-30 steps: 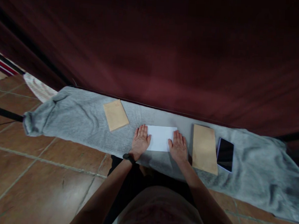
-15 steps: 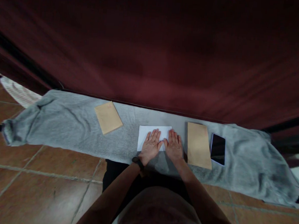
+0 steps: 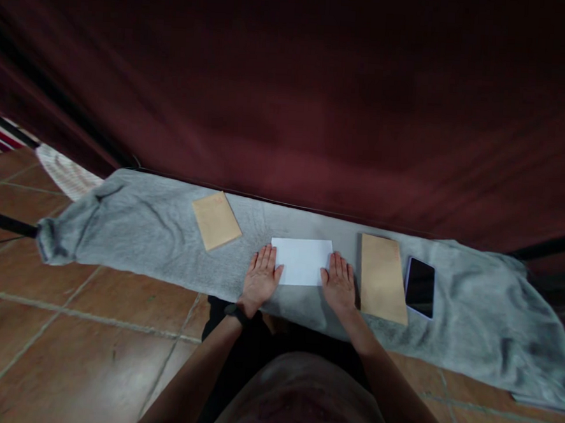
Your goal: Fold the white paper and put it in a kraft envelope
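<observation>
A white sheet of paper point(image 3: 303, 262), perhaps folded, lies flat on the grey cloth right in front of me. My left hand point(image 3: 260, 277) rests palm down at its left edge, fingers stretched out and thumb touching the paper. At the right edge lies my right hand point(image 3: 339, 282), also flat with fingers extended and the thumb at the paper's side. Neither hand grips anything. Just right of my right hand is a large brown envelope point(image 3: 382, 278). A smaller brown envelope point(image 3: 216, 221) lies tilted, farther off to the left.
A phone point(image 3: 420, 287) with a dark screen lies right of the large envelope. Grey cloth point(image 3: 142, 235) covers the long narrow surface. Behind it rises a dark red panel point(image 3: 287, 129). Tiled floor point(image 3: 127, 317) shows below the near edge.
My left hand has slid left, from on top of the white paper to its left edge. My right hand stays by the right edge. The view has shifted slightly.
</observation>
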Action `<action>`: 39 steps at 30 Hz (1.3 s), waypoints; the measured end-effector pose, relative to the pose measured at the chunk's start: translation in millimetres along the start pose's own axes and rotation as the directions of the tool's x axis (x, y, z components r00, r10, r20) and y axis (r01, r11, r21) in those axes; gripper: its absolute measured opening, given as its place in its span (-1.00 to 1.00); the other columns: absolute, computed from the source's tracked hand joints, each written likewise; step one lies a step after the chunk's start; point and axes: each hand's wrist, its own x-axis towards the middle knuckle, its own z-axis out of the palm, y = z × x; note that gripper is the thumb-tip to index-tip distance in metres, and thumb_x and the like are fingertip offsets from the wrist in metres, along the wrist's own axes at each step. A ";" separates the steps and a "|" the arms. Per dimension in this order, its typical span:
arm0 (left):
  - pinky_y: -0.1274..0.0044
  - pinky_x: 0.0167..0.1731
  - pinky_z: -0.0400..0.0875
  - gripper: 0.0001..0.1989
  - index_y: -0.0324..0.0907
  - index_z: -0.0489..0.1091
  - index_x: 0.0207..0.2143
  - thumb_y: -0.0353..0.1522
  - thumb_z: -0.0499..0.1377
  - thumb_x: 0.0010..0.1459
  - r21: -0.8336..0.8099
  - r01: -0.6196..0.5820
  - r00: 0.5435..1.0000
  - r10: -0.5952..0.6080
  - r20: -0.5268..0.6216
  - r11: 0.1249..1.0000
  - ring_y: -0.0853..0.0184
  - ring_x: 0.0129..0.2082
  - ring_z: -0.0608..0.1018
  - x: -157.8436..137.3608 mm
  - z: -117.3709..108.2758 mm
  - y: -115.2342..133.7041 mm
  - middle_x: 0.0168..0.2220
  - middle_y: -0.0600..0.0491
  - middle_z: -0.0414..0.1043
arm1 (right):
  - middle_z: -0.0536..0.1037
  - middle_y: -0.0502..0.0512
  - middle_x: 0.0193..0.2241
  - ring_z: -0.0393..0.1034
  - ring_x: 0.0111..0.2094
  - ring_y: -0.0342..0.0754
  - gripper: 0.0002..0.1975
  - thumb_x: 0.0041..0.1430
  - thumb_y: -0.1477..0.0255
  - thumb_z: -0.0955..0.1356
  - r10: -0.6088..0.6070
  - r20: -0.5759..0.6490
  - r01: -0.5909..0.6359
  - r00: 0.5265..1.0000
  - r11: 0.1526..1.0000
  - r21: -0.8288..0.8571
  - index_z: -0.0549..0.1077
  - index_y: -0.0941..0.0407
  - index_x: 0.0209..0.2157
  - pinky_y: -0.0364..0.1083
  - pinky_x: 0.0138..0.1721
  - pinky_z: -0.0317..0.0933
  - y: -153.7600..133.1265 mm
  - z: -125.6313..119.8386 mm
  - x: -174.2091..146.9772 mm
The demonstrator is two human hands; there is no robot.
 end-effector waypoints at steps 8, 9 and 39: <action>0.10 0.37 -0.05 -0.40 -0.24 0.01 0.41 -0.21 -0.13 0.40 0.025 0.037 0.999 -0.036 -0.012 0.999 0.08 0.43 0.05 0.6 -10.9 9.1 0.41 -0.12 -0.01 | 0.05 0.33 0.40 -0.06 0.40 0.19 -0.45 0.43 0.44 0.10 -0.030 0.001 0.030 1.000 0.998 0.063 0.07 0.30 0.38 0.23 0.35 -0.08 -19.3 -24.0 -10.1; 0.09 0.38 -0.08 -0.41 -0.22 0.01 0.41 -0.23 -0.13 0.40 0.034 0.033 0.999 -0.033 -0.018 0.999 0.08 0.43 0.01 0.3 -12.5 13.6 0.43 -0.10 -0.06 | 0.04 0.29 0.41 -0.07 0.40 0.16 -0.45 0.43 0.45 0.10 -0.080 0.028 0.077 0.996 0.993 0.095 0.08 0.29 0.38 0.19 0.35 -0.07 -28.2 -26.3 -11.1; 0.25 0.40 -0.12 -0.46 -0.12 0.09 0.38 -0.17 -0.11 0.43 -0.125 -0.395 0.909 0.407 0.093 0.910 0.23 0.43 0.02 -32.6 -16.2 48.4 0.42 0.05 0.02 | 0.12 0.44 0.36 0.07 0.34 0.22 -0.35 0.46 0.25 0.10 -0.161 0.054 0.159 0.985 0.986 0.039 -0.04 0.35 0.40 0.21 0.31 0.00 -1.2 -19.4 -36.4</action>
